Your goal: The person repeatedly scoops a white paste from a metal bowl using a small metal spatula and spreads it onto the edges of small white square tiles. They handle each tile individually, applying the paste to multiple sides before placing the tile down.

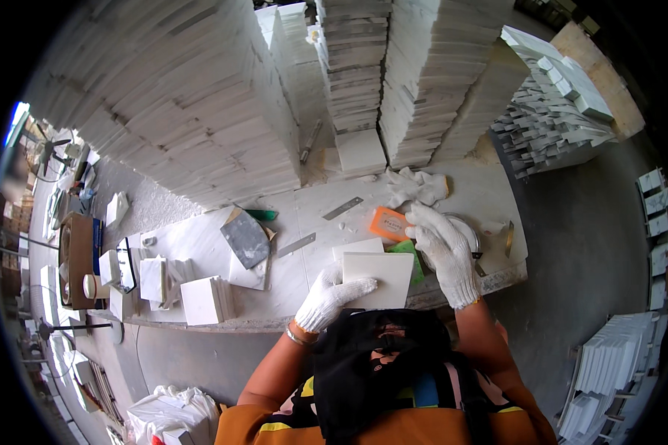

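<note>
My left hand (332, 299), in a white knit glove, grips a square white tile (384, 279) by its left side, with the thumb over its face. Another white tile (358, 247) shows partly behind it. My right hand (444, 248), gloved the same way, hovers beside an orange rectangular block (389, 224) with dark print. Its thumb and fingers look apart, the fingertips close to the block's right end; whether they touch it is unclear. A green block (410, 261) lies partly hidden behind the held tile. Spare white gloves (417, 185) rest beyond the orange block.
Tall tile stacks (200, 111) rise along the bench's far side. On the bench (289, 285) lie two metal rulers (343, 208), a dark grey slab (246, 239) and a brass-coloured strip (509, 239). Small tile stacks (204, 300) stand at left, beside a cardboard box (78, 259).
</note>
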The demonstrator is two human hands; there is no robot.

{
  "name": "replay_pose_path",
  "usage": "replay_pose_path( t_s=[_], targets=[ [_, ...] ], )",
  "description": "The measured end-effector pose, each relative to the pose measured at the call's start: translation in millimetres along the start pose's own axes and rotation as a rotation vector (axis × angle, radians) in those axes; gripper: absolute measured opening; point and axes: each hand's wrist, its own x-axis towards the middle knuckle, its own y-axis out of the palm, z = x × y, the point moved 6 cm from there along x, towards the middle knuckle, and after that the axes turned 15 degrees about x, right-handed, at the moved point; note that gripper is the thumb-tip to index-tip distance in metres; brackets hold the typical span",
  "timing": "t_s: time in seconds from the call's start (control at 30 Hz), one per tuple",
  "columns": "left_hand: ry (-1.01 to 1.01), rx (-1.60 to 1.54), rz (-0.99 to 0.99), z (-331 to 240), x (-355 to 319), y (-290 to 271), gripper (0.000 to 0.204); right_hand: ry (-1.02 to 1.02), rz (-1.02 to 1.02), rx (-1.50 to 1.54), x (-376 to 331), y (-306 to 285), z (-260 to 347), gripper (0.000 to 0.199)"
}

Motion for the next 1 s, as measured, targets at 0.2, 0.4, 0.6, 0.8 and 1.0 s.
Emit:
replay_pose_path(
  t_s=[0.2, 0.4, 0.6, 0.8, 1.0],
  targets=[
    [-0.05, -0.018, 0.049, 2, 2, 2, 0.044, 0.03, 0.163, 0.027, -13, 6, -29, 0.054],
    [-0.08, -0.212, 0.064, 11, 3, 12, 0.05, 0.19, 0.118, 0.457, -26, 6, -54, 0.073],
    [-0.121, -0.339, 0.082, 21, 7, 15, 0.057, 0.214, 0.033, 0.453, -35, -2, -55, 0.046],
    [-0.14, -0.371, 0.096, 27, 8, 16, 0.059, 0.144, 0.117, 0.412, -39, -4, -43, 0.044],
    [-0.14, -0.401, 0.08, 29, 7, 16, 0.061, 0.154, 0.101, 0.368, -42, 2, -38, 0.054]
  ],
)
